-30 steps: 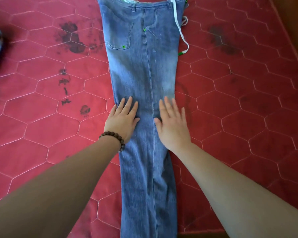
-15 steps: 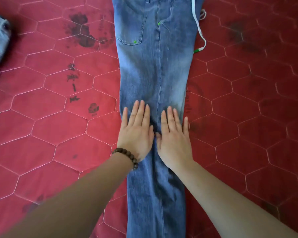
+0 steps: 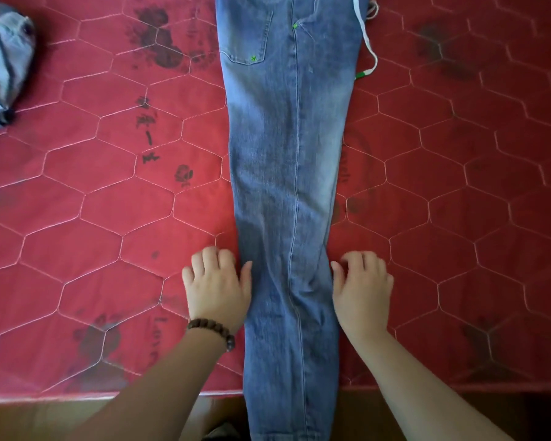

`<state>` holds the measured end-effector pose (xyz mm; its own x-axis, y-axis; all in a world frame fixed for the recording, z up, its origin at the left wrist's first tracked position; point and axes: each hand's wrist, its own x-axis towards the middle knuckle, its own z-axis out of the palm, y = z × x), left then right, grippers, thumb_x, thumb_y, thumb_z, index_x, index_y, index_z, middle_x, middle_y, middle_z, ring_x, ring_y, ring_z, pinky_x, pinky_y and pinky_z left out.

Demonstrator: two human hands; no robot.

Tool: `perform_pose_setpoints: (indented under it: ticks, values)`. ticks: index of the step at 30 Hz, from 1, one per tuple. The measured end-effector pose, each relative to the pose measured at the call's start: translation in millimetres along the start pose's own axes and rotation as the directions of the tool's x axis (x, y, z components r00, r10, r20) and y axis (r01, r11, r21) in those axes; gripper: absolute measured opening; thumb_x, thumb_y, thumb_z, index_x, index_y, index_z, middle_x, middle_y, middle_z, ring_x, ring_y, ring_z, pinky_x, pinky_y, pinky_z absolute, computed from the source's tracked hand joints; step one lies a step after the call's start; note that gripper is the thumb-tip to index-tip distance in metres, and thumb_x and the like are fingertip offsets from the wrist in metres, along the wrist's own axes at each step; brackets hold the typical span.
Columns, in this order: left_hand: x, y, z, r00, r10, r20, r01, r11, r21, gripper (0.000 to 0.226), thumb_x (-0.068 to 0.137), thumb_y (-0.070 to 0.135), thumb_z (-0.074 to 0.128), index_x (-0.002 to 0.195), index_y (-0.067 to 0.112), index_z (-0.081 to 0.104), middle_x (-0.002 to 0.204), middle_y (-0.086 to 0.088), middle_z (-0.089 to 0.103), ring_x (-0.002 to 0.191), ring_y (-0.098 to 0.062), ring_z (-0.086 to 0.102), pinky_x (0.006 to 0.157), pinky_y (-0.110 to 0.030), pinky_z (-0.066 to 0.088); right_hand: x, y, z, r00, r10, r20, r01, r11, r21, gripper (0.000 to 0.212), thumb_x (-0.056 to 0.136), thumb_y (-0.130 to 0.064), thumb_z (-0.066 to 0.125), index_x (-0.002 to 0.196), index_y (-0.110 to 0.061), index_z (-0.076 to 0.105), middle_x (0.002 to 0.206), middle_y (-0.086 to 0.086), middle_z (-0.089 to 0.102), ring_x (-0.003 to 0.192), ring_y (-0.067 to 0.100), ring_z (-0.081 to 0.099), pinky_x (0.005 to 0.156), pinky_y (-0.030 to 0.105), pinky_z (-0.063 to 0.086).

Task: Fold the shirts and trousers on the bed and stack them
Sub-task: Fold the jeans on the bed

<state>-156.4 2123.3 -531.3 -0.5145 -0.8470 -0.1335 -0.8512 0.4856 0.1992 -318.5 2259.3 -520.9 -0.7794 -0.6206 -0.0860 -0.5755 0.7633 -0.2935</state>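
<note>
Red quilted bed cover (image 3: 109, 218), stitched in hexagons and blotched with dark marks, fills the view. Blue jeans (image 3: 287, 173) lie lengthwise down its middle, legs hanging over the near edge. A striped garment (image 3: 4, 68) sits bundled far left. Half a second ago both palms lay flat on the denim; now the left hand (image 3: 218, 288) and right hand (image 3: 361, 289) flank the legs, fingers curled at the edges.
</note>
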Motion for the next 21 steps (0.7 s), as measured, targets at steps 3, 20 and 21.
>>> perform_pose_setpoints:
  ticks: [3, 20, 21]
  values:
    - [-25.9, -0.6, -1.4, 0.999, 0.042, 0.029, -0.041, 0.999, -0.023, 0.045, 0.089, 0.048, 0.036, 0.066, 0.014, 0.055, 0.073, -0.003, 0.053, 0.073, -0.027, 0.049, 0.068, -0.041, 0.042, -21.1, -5.0, -1.4, 0.993, -0.029, 0.116, 0.03, 1.0, -0.007, 0.031, 0.093, -0.048, 0.045, 0.085, -0.019, 0.052, 0.078, -0.008, 0.052, 0.075, 0.014, 0.049, 0.074, 0.033, 0.04]
    - [-71.4, -3.5, -18.3, 0.898, -0.145, 0.416, 0.286, 0.91, -0.299, 0.045, 0.091, 0.044, 0.057, 0.062, 0.014, 0.041, 0.058, 0.001, 0.048, 0.054, -0.018, 0.048, 0.049, -0.028, 0.037, -94.2, -11.8, -9.3, 0.911, 0.239, 0.337, -0.299, 0.944, 0.138, 0.041, 0.097, -0.048, 0.045, 0.072, -0.016, 0.043, 0.06, -0.002, 0.05, 0.05, 0.014, 0.045, 0.045, 0.024, 0.028]
    - [-76.7, -7.2, -18.5, 0.899, -0.143, 0.413, 0.294, 0.897, -0.329, 0.044, 0.091, 0.04, 0.059, 0.062, 0.013, 0.04, 0.058, 0.0, 0.047, 0.054, -0.018, 0.047, 0.05, -0.029, 0.038, -102.6, -10.3, -9.9, 0.914, 0.233, 0.333, -0.295, 0.944, 0.15, 0.04, 0.097, -0.045, 0.046, 0.07, -0.017, 0.041, 0.058, -0.002, 0.048, 0.048, 0.013, 0.042, 0.045, 0.023, 0.027]
